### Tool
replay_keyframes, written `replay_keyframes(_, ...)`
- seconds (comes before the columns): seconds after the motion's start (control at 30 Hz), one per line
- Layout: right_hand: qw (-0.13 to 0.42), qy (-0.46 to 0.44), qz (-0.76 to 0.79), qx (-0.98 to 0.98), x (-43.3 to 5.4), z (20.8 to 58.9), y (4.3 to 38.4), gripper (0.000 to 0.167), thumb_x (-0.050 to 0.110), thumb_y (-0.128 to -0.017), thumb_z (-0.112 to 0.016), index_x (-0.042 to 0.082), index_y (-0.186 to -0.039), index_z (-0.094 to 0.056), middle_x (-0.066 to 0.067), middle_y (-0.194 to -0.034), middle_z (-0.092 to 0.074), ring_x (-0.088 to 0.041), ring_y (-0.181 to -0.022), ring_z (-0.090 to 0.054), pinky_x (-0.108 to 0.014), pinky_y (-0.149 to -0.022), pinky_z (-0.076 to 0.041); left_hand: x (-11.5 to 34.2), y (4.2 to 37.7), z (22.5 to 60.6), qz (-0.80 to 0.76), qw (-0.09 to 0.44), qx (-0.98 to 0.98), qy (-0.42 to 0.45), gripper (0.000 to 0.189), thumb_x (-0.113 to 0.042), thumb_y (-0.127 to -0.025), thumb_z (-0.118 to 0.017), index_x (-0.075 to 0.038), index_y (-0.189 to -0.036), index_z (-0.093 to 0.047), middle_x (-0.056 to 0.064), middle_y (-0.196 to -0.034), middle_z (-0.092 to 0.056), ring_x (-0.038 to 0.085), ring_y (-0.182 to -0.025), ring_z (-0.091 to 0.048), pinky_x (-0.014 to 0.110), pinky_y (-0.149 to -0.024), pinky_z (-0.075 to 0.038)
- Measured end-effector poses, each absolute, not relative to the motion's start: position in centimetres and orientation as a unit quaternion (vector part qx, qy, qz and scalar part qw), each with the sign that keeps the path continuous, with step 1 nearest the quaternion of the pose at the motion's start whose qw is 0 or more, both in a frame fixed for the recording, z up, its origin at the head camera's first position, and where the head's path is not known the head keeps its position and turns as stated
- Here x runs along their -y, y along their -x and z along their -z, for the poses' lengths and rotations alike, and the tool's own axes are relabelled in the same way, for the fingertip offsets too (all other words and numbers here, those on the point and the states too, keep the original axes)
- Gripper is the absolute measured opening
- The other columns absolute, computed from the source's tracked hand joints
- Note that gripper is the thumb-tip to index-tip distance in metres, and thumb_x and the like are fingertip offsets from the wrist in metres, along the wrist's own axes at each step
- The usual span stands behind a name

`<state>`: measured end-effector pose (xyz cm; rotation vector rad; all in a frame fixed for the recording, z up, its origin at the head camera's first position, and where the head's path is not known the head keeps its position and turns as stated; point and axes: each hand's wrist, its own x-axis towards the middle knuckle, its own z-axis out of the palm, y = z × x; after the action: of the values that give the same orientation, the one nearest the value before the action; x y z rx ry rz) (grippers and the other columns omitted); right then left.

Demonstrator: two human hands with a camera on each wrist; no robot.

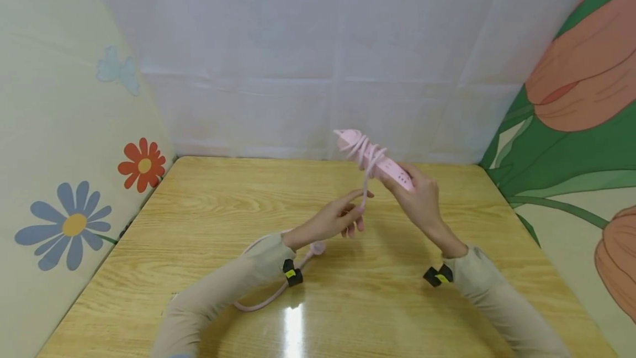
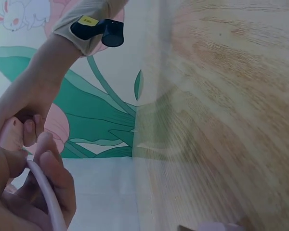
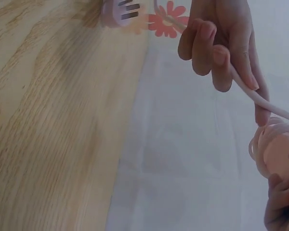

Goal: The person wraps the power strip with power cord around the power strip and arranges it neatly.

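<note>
Gripping the strip [image 1: 397,173] by its near end in the right hand [image 1: 421,195], head view, slanting it up-left above the table [image 1: 477,303], with the coils [image 1: 361,151] up beyond the left hand [image 1: 338,219]. Left wrist now: pinching the cord [image 2: 47,190] between left thumb and finger. Right wrist: seeing it run from there to the coils.

Light pink power strip [image 1: 395,171] with small dark sockets [image 1: 402,178]; plain, paler pink cord [image 1: 366,184]; pale pink plug [image 1: 317,247] with dark grey prongs [image 3: 131,15]. The worktop [image 1: 372,303] is honey-yellow with wavy wood grain. Sleeves [image 1: 238,269] are plain beige, wrist devices [image 1: 296,278] black with yellow patches. Back wall [image 1: 248,32]: plain, pale lavender-white. Left wall [image 1: 40,104]: pale cream, printed with yellow-centred blue [image 1: 74,253] and red flowers [image 1: 131,168]. Right wall [image 1: 561,236]: coral tulips [image 1: 591,70], green leaves [image 1: 596,145], cream ground.
</note>
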<state>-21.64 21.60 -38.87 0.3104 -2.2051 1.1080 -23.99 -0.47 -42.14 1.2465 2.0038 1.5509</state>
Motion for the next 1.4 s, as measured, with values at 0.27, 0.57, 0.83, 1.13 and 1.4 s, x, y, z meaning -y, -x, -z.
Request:
replay_keyframes(0.27, 0.255, -0.132, -0.483, 0.828, -21.4, 38.4, 21.0, 0.035, 0.018, -0.093, -0.072, -0.004, -0.12, -0.066, -0.017, -0.095, -0.069, -0.018, -0.068, -0.058, -0.02, -0.055, -0.047, 0.2, 23.8, 42.5, -0.514, 0.138, -0.715, -0.455, 0.038, -0.009, -0.108, -0.041, -0.008, -0.146, -0.041, 0.013, -0.078, -0.063, 0.019, -0.05, -0.055, 0.036, -0.041, -0.05)
replay_keyframes(0.57, 0.175, -0.118, -0.54, 0.815, -21.4, 37.7, 20.5, 0.033, 0.014, -0.099, -0.063, -0.006, -0.125, -0.061, -0.014, -0.085, -0.062, -0.013, -0.061, -0.051, -0.023, -0.048, -0.045, 0.4, 24.2, 42.5, -0.535, 0.086, -0.735, -0.409, 0.024, -0.011, -0.108, -0.036, -0.006, -0.131, -0.042, 0.014, -0.074, -0.057, 0.013, -0.044, -0.054, 0.054, -0.042, -0.052)
replay_keyframes(0.83, 0.163, -0.133, -0.54, 0.815, -20.6, 36.6, 19.5, 0.032, 0.01, -0.099, -0.061, -0.008, -0.125, -0.06, -0.017, -0.092, -0.062, -0.016, -0.066, -0.054, -0.023, -0.052, -0.047, 0.9, 24.4, 42.3, -0.539, 0.049, -0.742, -0.396, 0.021, -0.007, -0.109, -0.033, -0.003, -0.129, -0.037, 0.01, -0.076, -0.055, 0.014, -0.045, -0.055, 0.05, -0.042, -0.053)
replay_keyframes(1.13, 0.165, -0.139, -0.539, 0.814, -20.8, 37.2, 20.0, 0.034, 0.015, -0.099, -0.062, -0.005, -0.126, -0.061, -0.018, -0.096, -0.063, -0.017, -0.073, -0.056, -0.024, -0.058, -0.049, 1.1, 24.3, 42.0, -0.599, 0.034, -0.72, -0.348, 0.022, -0.009, -0.109, -0.033, -0.001, -0.13, -0.036, 0.022, -0.077, -0.055, 0.018, -0.044, -0.055, 0.058, -0.043, -0.05)
replay_keyframes(1.4, 0.147, -0.144, -0.527, 0.825, -20.9, 37.1, 19.8, 0.037, 0.016, -0.097, -0.066, -0.003, -0.128, -0.06, -0.019, -0.098, -0.065, -0.019, -0.071, -0.056, -0.026, -0.057, -0.049, 0.8, 24.0, 42.6, -0.549, 0.06, -0.756, -0.351, 0.023, -0.012, -0.11, -0.033, 0.004, -0.122, -0.046, 0.019, -0.076, -0.058, 0.014, -0.047, -0.055, 0.039, -0.042, -0.053)
